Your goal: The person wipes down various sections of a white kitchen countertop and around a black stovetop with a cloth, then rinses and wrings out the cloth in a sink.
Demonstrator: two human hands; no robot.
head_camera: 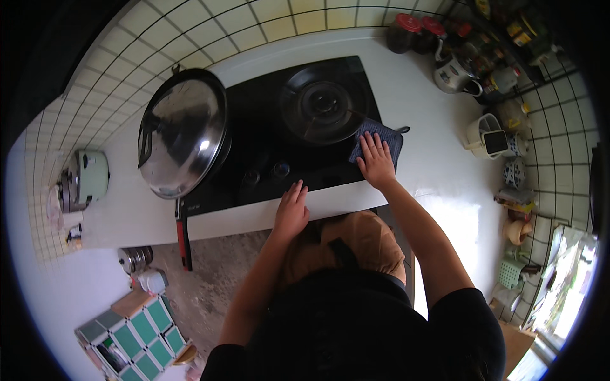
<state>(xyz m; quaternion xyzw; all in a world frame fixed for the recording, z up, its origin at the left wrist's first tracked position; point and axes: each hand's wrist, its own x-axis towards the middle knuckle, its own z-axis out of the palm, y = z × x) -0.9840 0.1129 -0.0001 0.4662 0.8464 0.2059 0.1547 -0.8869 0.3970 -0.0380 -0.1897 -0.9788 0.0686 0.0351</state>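
Note:
My right hand [378, 162] lies flat, fingers slightly apart, on a dark blue-grey cloth [393, 143] with a hanging loop. The cloth straddles the right edge of a black glass-topped stove [255, 114], just beside the round burner [324, 102]. My left hand [291, 209] holds nothing; its fingers reach over the stove's front edge, below two control knobs [281, 169]. On the left side of the stove stands a wok under a domed metal lid [188, 133]. Its red and black handle [183, 243] juts out past the counter's front.
Red-lidded jars [403, 33], a kettle [452, 74] and a cream container [485, 135] line the white counter's right and back. A pale green rice cooker [93, 176] sits at the far left. Below, a green-panelled cabinet [143, 331] stands on the floor.

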